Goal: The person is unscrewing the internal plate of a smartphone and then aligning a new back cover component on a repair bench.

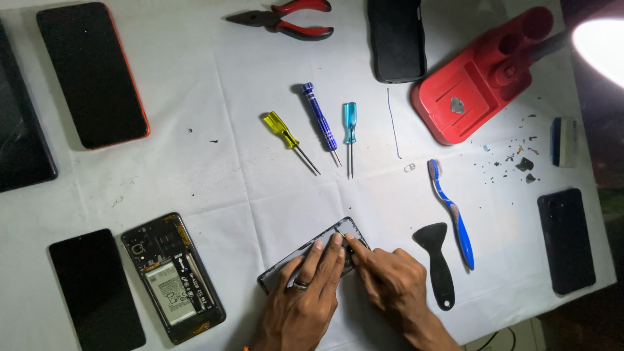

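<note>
Both hands rest on a dark phone (342,229) lying tilted on the white cloth near the front edge. My left hand (304,300), a ring on one finger, lies flat over its lower part with fingers stretched to the upper end. My right hand (390,283) presses its fingertips on the same upper end, touching the left fingers. Most of the phone is hidden under the hands. Whether the right hand pinches a small tool I cannot tell.
An opened phone (173,277) with its battery showing and a black screen panel (96,289) lie front left. Three screwdrivers (321,123), red-handled pliers (286,18), a blue toothbrush (453,211), a black spatula tool (438,260), a red lamp base (481,75) and more phones (565,240) surround the work.
</note>
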